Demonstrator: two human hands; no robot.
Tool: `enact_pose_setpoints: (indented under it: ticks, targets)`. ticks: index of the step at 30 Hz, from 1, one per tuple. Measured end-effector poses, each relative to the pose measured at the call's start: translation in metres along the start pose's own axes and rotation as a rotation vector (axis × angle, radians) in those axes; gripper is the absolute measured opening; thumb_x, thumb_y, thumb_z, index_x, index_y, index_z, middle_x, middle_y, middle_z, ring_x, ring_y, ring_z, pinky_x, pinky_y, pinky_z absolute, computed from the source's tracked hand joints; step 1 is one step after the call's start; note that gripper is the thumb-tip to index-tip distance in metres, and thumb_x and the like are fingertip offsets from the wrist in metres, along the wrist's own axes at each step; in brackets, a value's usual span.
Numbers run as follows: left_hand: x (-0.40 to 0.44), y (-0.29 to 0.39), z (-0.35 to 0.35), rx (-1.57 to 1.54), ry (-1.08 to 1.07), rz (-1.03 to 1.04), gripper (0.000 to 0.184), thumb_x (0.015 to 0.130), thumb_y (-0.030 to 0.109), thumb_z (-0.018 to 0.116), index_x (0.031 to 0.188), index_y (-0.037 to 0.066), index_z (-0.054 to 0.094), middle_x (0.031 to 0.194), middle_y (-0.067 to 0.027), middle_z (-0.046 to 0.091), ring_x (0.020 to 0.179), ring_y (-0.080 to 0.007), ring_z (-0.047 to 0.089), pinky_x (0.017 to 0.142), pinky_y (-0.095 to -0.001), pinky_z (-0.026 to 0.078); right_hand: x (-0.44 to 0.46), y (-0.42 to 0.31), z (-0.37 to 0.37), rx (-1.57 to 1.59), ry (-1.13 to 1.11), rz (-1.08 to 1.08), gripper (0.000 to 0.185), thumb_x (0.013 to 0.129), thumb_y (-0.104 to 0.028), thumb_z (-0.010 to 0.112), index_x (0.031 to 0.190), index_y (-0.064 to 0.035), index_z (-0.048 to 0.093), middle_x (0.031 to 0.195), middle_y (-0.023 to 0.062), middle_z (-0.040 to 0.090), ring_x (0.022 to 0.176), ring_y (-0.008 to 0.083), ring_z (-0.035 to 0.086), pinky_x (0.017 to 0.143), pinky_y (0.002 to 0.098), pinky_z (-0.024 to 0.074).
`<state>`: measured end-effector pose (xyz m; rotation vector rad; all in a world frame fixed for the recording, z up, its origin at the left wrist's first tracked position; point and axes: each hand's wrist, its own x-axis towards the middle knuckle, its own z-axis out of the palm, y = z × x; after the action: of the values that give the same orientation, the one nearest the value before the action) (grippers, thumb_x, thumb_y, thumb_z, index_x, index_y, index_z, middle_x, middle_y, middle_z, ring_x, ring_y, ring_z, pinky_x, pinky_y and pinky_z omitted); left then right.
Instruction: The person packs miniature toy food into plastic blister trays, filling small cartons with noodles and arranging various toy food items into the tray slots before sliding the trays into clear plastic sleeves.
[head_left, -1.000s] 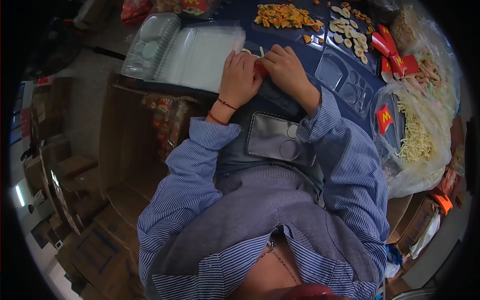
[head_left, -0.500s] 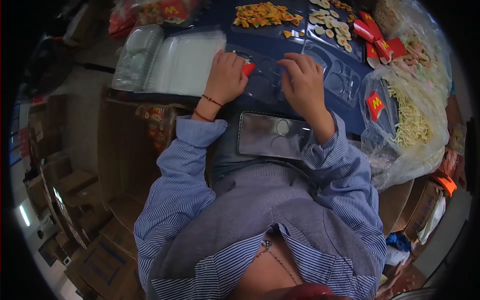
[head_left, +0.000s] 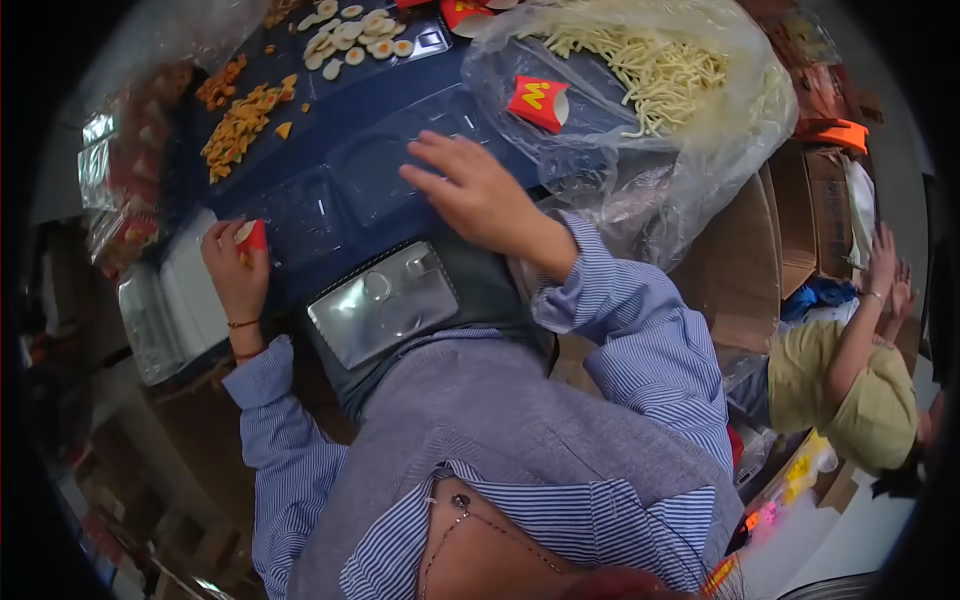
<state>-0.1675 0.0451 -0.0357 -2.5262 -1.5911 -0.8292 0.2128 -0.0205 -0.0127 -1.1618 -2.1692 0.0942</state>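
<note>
My left hand (head_left: pixel 236 275) is closed around a small red fries carton (head_left: pixel 251 239) at the table's near left edge, beside a pile of clear plastic sheets (head_left: pixel 195 285). Over the blue table my right hand (head_left: pixel 480 195) hangs with its fingers stretched out, holding nothing. Below it and to its left lie clear plastic trays (head_left: pixel 385 150). Another red carton with a yellow letter (head_left: pixel 538 103) rests on a clear plastic bag (head_left: pixel 690 130), close to pale fry-like strips (head_left: pixel 660 75). A clear moulded tray (head_left: pixel 385 303) lies across my lap.
Orange-yellow pieces (head_left: pixel 240 130) and white egg-like discs (head_left: pixel 350 40) are spread at the back of the table. Cardboard boxes (head_left: pixel 725 250) stand at the right. Another person in a yellow shirt (head_left: pixel 840 385) is at the far right, arms raised.
The view has swung to the right, bringing another person into sight. My right hand has moved toward the bag of strips, its fingers straighter. My left hand keeps hold of the red carton.
</note>
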Motion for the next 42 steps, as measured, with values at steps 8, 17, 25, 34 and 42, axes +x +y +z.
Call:
enact_pose_setpoints:
  ticks: [8,17,25,34,42]
  targets:
    - [0.121,0.2,0.017,-0.344,-0.34,0.441,0.048,0.072,0.004,0.068,0.119,0.002,0.059,0.119,-0.0143,0.056,0.115,-0.0325,0.054,0.096,-0.0406,0.046,-0.091,0.215,-0.191,-0.645,-0.357,0.937,0.036,0.087,-0.034,0.063,0.101,-0.0015,0.069,0.091,0.0238,0.07,0.085,0.0415,0.067,0.076,0.0495,0.0532]
    - [0.187,0.297,0.189,-0.176,-0.418,0.685,0.069,0.066,0.017,0.073,0.131,0.007,0.052,0.116,-0.011,0.057,0.114,-0.0278,0.055,0.09,-0.0401,0.046,-0.05,0.236,-0.094,-0.385,-0.17,0.566,0.044,0.084,-0.02,0.071,0.124,-0.0048,0.058,0.113,0.025,0.066,0.093,0.0426,0.067,0.08,0.0482,0.0552]
    - [0.188,0.269,0.154,-0.392,-0.37,0.558,0.061,0.074,0.023,0.075,0.127,0.006,0.051,0.119,-0.0131,0.055,0.114,-0.0323,0.055,0.089,-0.0422,0.046,-0.056,0.224,-0.167,-0.546,-0.064,0.555,0.03,0.088,-0.021,0.07,0.116,-0.0088,0.07,0.116,0.0197,0.067,0.09,0.0286,0.071,0.074,0.0343,0.0556]
    - [0.161,0.279,0.136,-0.523,-0.587,0.517,0.066,0.068,0.018,0.078,0.128,0.004,0.053,0.12,-0.018,0.053,0.11,-0.0385,0.058,0.088,-0.0426,0.052,-0.038,0.183,-0.137,-0.355,-0.273,0.503,0.014,0.086,-0.012,0.064,0.098,-0.0088,0.072,0.091,0.0134,0.069,0.085,0.0329,0.068,0.071,0.0407,0.0536]
    - [0.179,0.323,0.175,-0.397,-0.807,0.311,0.057,0.071,0.028,0.07,0.121,0.001,0.06,0.12,-0.0237,0.053,0.11,-0.0394,0.059,0.091,-0.0457,0.053,-0.057,0.208,-0.116,-0.406,-0.299,0.333,0.027,0.079,-0.006,0.068,0.106,-0.0111,0.07,0.09,0.0112,0.059,0.091,0.0318,0.063,0.076,0.0424,0.0513]
